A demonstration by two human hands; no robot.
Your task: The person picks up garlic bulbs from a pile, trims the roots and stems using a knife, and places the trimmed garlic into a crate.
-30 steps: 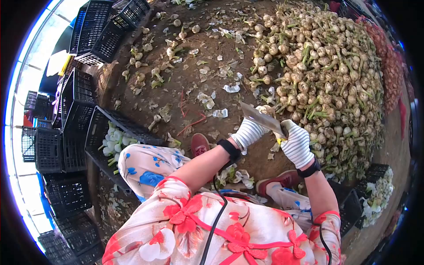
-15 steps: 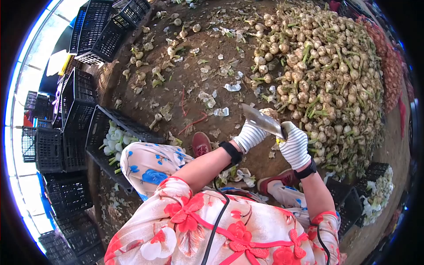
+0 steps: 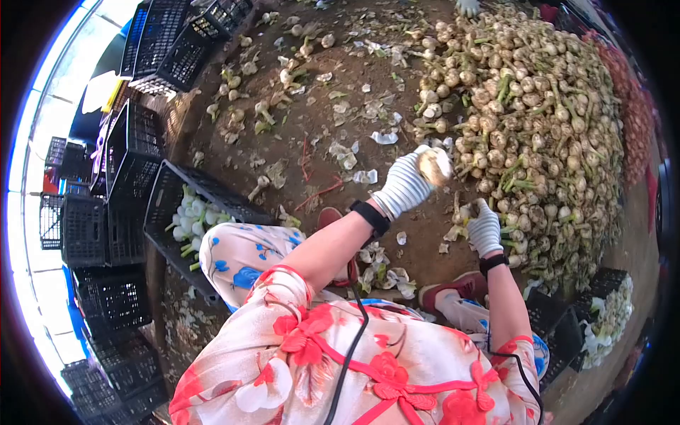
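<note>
While left hand (image 3: pixel 405 190) grips, garlic bulb (image 3: pixel 433 165) faces up-right.

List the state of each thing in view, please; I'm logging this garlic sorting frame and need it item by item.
left hand: gloved, raised, closed on a garlic bulb.
right hand: gloved, lowered to the edge of the garlic pile; what it holds cannot be told.
garlic pile: heaped on the ground, stalks still on.
crate: tilted, partly filled with white bulbs.
empty crates: lying about the dirt floor's edge.
</note>
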